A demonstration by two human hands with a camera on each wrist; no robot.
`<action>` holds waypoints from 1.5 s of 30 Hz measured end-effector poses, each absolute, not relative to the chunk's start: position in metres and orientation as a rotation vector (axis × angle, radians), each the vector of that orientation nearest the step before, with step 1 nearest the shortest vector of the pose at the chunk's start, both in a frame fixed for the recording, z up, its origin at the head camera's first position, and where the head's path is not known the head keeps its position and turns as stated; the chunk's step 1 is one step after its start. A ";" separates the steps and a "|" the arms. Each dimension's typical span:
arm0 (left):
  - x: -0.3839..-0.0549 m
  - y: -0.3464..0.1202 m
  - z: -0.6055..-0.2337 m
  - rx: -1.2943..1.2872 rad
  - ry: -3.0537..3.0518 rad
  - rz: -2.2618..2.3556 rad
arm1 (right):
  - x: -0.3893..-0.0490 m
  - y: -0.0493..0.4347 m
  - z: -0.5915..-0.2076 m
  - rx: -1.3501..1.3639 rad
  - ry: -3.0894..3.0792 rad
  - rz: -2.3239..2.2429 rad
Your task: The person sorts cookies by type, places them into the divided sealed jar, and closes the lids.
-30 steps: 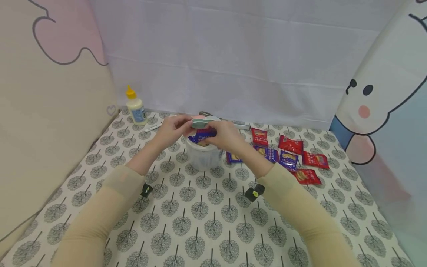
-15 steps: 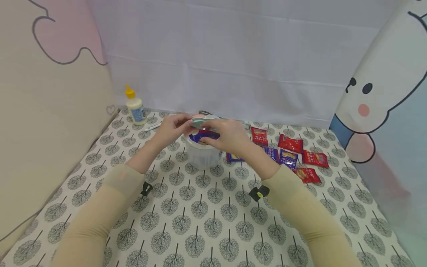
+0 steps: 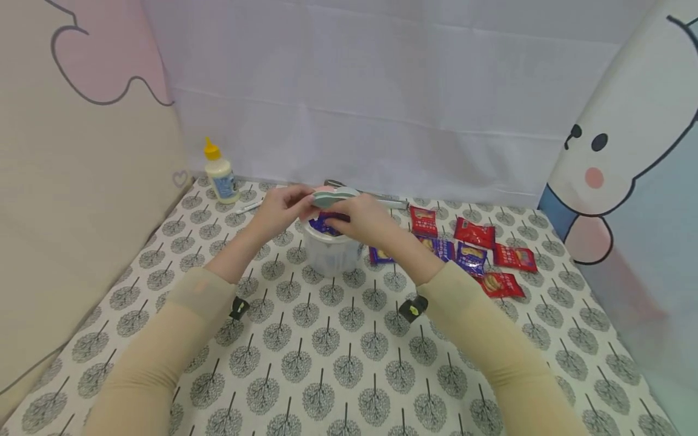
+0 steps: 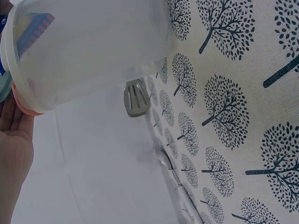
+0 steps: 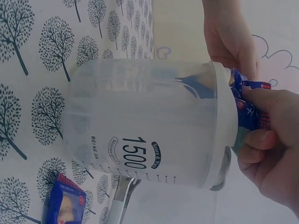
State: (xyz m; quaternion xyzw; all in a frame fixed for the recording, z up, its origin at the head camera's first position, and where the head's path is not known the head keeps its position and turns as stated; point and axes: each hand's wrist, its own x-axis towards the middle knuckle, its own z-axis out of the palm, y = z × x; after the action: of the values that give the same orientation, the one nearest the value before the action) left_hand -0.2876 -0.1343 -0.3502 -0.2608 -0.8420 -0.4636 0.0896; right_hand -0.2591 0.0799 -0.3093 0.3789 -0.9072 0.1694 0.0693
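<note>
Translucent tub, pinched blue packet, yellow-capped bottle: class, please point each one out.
Translucent tub [image 5: 148, 122], right wrist view: side wall.
Pinched blue packet [image 5: 246, 110], right wrist view: printed wrapper.
Yellow-capped bottle [image 3: 223, 180], head view: label.

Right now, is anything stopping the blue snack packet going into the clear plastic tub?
Nothing visible blocks it: the right hand holds the blue snack packet at the mouth of the clear plastic tub, and the left hand holds the green lid raised.

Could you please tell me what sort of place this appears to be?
Probably a staged indoor booth: a tree-print tablecloth below, a white backdrop behind, and a cartoon-print sheet at the right.
</note>
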 end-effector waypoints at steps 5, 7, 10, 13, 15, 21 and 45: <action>-0.287 -0.134 -0.351 -0.780 -2.506 -1.389 | -0.257 0.080 -0.318 1.005 -2.772 0.527; -0.287 -0.134 -0.351 -0.776 -2.510 -1.383 | -0.254 0.081 -0.321 0.998 -2.668 0.483; -0.288 -0.135 -0.351 -0.775 -2.514 -1.378 | -0.252 0.084 -0.326 0.995 -2.443 0.423; -0.289 -0.135 -0.352 -0.779 -2.513 -1.372 | -0.251 0.086 -0.327 1.003 -2.313 0.406; -0.290 -0.135 -0.352 -0.775 -2.513 -1.378 | -0.252 0.086 -0.325 1.022 -2.333 0.400; -0.293 -0.135 -0.351 -0.770 -2.510 -1.391 | -0.256 0.082 -0.312 1.040 -2.585 0.314; -0.294 -0.134 -0.350 -0.772 -2.516 -1.421 | -0.264 0.092 -0.301 1.256 -2.668 0.607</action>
State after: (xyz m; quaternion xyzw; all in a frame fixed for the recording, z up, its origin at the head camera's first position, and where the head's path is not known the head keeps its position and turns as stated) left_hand -0.2942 -0.1341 -0.3499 -0.2575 -0.8388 -0.4737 0.0754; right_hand -0.2640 0.0923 -0.3008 0.4164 -0.8843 0.2011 0.0655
